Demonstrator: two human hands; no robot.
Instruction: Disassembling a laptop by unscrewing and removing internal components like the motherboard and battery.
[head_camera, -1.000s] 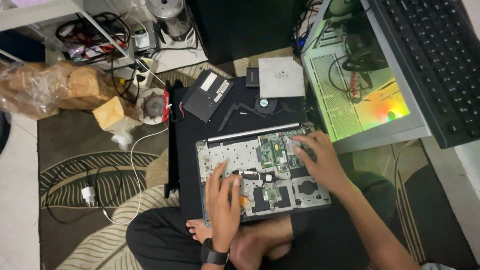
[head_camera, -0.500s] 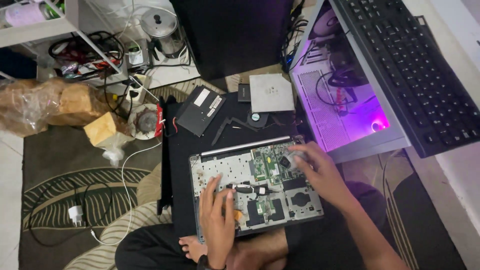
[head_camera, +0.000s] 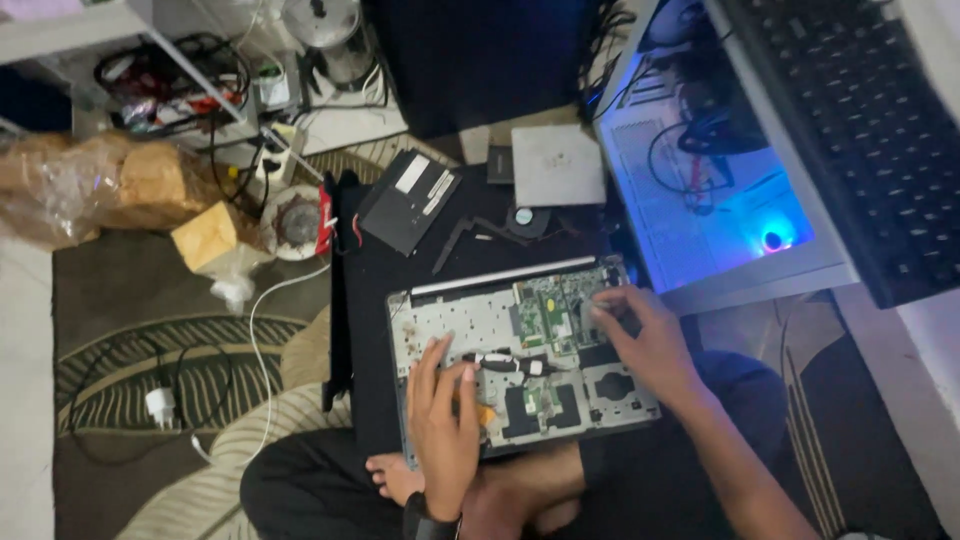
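An opened laptop base (head_camera: 520, 350), a flat grey rectangular shell with green circuit boards exposed, is lying on a dark mat (head_camera: 365, 330) just in front of the seated person's crossed legs. The left hand (head_camera: 445, 420) is resting flat on the near left part of the shell, fingers spread and gripping nothing. The right hand (head_camera: 650, 340) is lying over the right side, its fingers loosely curled and touching the green board (head_camera: 545, 312). Far of the base, a black rectangular battery pack (head_camera: 408, 200) and a flat pale square drive (head_camera: 557, 165) are lying. A glowing transparent-sided computer case (head_camera: 720, 200) is standing to the right.
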